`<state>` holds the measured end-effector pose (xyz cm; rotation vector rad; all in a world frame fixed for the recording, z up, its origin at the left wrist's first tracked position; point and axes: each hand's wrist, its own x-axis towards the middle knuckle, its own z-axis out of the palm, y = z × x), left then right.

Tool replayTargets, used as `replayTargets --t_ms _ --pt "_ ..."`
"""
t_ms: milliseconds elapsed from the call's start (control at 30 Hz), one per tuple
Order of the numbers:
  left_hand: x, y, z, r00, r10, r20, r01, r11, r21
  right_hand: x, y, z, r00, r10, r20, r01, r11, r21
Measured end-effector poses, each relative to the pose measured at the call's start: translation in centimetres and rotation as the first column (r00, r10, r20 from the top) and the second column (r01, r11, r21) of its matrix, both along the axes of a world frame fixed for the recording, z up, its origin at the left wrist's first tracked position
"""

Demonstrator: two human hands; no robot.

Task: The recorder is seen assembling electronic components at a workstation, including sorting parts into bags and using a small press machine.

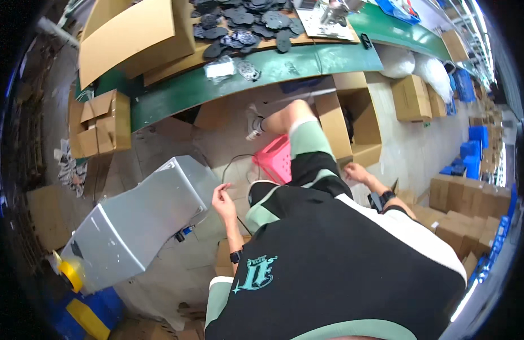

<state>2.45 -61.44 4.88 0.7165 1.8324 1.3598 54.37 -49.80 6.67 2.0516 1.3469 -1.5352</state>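
Observation:
My left hand [223, 204] hangs in the air to the left of my lap, fingers loosely bent and apart, with nothing visible in it. Closest to it is a large grey machine housing [154, 207], which it does not appear to touch. My right hand [358, 173] is beside my right thigh, fingers loosely bent, and seems to hold nothing. Just beyond it stands an open cardboard box [367, 122] with dark contents; whether the fingers touch its edge I cannot tell. Between my legs is a pink plastic stool [276, 158].
A green workbench [216, 88] runs across the front, bearing many flat black pieces [245, 20] and an open carton [129, 42]. A taped box [106, 124] stands left. Stacked cartons [469, 195] are at right. A black cable [231, 161] lies near the stool.

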Motion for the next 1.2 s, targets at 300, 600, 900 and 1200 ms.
replayTargets --t_ms 300,600,900,1200 --pt "-2.1 6.8 1.9 0.756 0.117 -0.644 -0.338 0.912 -0.232 -1.6 1.6 0.1 0.999 -0.045 -0.018 0.032 0.895 -0.446" --pt "1.0 -1.5 2.2 0.735 -0.662 0.143 0.227 0.042 -0.973 5.5 5.4 -0.5 0.891 -0.430 0.144 0.449 0.793 -0.411" --pt "2.6 -1.6 -0.3 0.660 -0.300 0.689 0.722 -0.001 -0.692 12.2 0.2 0.1 0.717 -0.585 0.380 0.696 0.638 -0.330" --pt "4.6 -8.1 -23.8 0.404 -0.077 0.911 0.912 0.107 -0.395 12.1 10.4 -20.2 0.940 -0.269 0.210 0.276 0.961 -0.008"
